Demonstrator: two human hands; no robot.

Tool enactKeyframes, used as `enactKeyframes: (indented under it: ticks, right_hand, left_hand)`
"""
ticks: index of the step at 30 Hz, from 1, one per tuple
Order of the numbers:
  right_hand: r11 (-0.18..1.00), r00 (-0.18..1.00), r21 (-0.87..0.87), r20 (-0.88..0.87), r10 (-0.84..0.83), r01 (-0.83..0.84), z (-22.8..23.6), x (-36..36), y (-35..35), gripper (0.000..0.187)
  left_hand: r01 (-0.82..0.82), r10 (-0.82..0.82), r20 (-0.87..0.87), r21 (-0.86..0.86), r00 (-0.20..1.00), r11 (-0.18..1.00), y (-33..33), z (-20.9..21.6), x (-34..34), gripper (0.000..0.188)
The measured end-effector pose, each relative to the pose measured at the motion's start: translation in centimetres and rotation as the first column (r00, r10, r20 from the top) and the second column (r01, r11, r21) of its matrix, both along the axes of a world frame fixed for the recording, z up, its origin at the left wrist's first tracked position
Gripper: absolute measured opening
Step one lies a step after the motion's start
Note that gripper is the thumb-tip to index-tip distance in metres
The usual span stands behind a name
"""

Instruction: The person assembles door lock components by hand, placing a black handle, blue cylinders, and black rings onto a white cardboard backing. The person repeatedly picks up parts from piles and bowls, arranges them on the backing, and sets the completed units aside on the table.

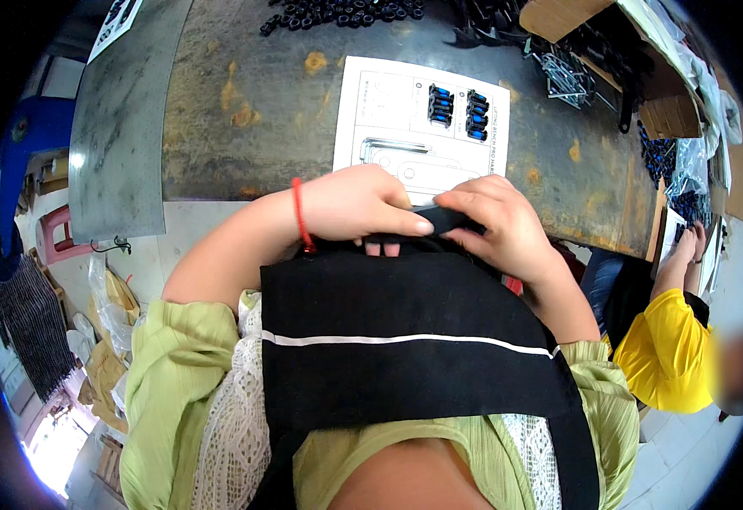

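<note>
At the table's near edge, just above my black apron [414,297], both hands meet on a dark flat strip-like piece [441,219]. My left hand [358,204], with a red cord at the wrist, is closed on its left end, thumb on top and fingertips below. My right hand [499,223] pinches its right end between thumb and fingers. The piece's exact kind is unclear, as the hands cover much of it. Right beyond my hands lies a white printed sheet [392,93]. On it rest black bolts with blue bands [477,115] in two groups, and L-shaped hex keys [397,147].
Black nuts [337,13] are heaped at the table's [244,102] far side. Loose silver hex keys [568,78] lie at the far right, beside a cardboard box [673,116]. A co-worker in a yellow top [669,348] works at the right. A pink stool [55,234] stands at left.
</note>
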State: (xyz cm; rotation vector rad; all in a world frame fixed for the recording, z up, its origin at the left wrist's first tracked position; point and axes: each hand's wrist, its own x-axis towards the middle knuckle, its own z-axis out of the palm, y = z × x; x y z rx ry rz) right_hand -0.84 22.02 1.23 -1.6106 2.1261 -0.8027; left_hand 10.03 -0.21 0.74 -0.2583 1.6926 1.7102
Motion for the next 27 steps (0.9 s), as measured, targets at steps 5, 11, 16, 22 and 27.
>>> enactKeyframes:
  ticks: [5, 11, 16, 22, 27]
  right_hand:
    - [0.95, 0.951, 0.048, -0.039, -0.307, 0.309, -3.4, -0.1, -0.1, 0.037]
    - [0.958, 0.957, 0.051, -0.089, -0.278, 0.283, -3.8, -0.5, -2.2, 0.036]
    - [0.953, 0.951, 0.034, -0.094, -0.296, 0.3, -4.0, -0.9, -1.8, 0.033]
    - [0.953, 0.95, 0.041, -0.11, -0.294, 0.3, -4.4, -1.3, -1.8, 0.031]
    - [0.964, 0.958, 0.017, -0.113, -0.264, 0.267, -3.9, -1.6, -1.4, 0.035]
  left_hand:
    - [-0.426, 0.123, -0.507, -0.541, 0.853, 0.725, -2.8, -2.7, 2.2, 0.03]
    - [-0.573, -0.192, -0.774, -0.589, 0.604, 0.571, -1.2, -4.0, 1.7, 0.04]
    - [-0.536, -0.275, -0.74, -0.646, 0.614, 0.544, -0.9, -4.7, 1.1, 0.035]
    - [-0.578, -0.306, -0.757, -0.644, 0.578, 0.502, -0.7, -5.4, 0.7, 0.028]
    - [-0.54, -0.302, -0.744, -0.65, 0.596, 0.535, -1.0, -4.3, 1.2, 0.033]
